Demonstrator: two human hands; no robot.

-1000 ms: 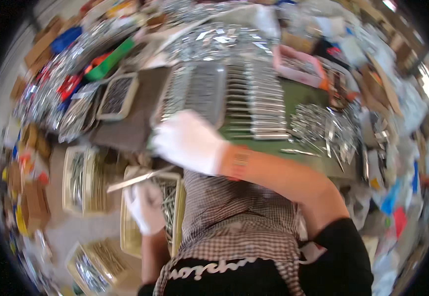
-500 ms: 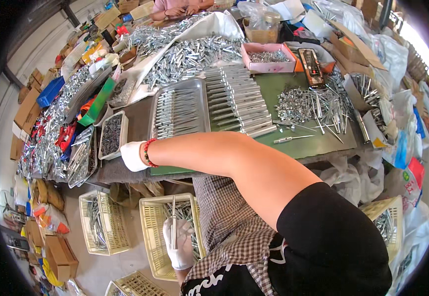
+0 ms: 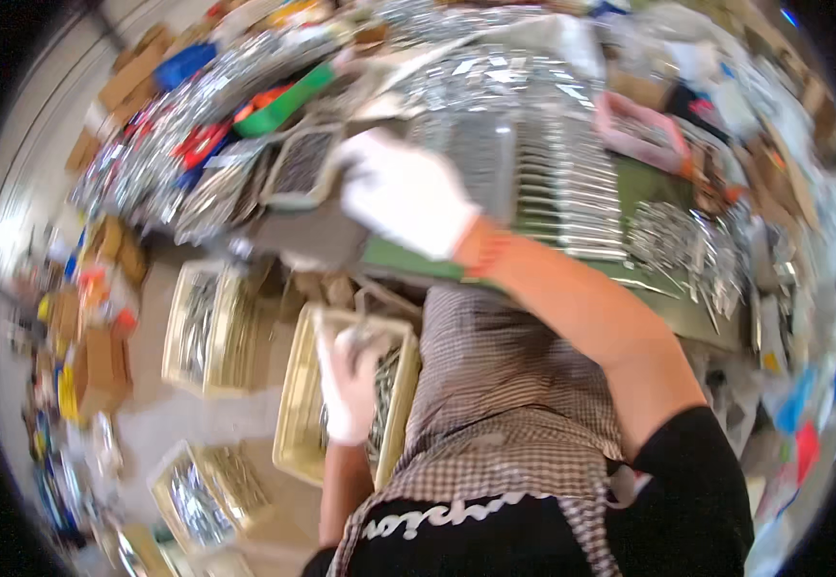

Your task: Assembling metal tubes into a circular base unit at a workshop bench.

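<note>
Head view: my left hand (image 3: 349,385) is over the cream basket (image 3: 293,438), apparently with a blurred metal rod (image 3: 361,306) at its fingertips; whether they grip it, I cannot tell. A loose pinch could drop it. Beyond the table edge (image 3: 394,255), my right hand (image 3: 404,192) is too blurred to read; a leftward swing could knock the small tray (image 3: 291,201) beside it. Dark tabletop (image 3: 310,237) in front gives room.
</note>
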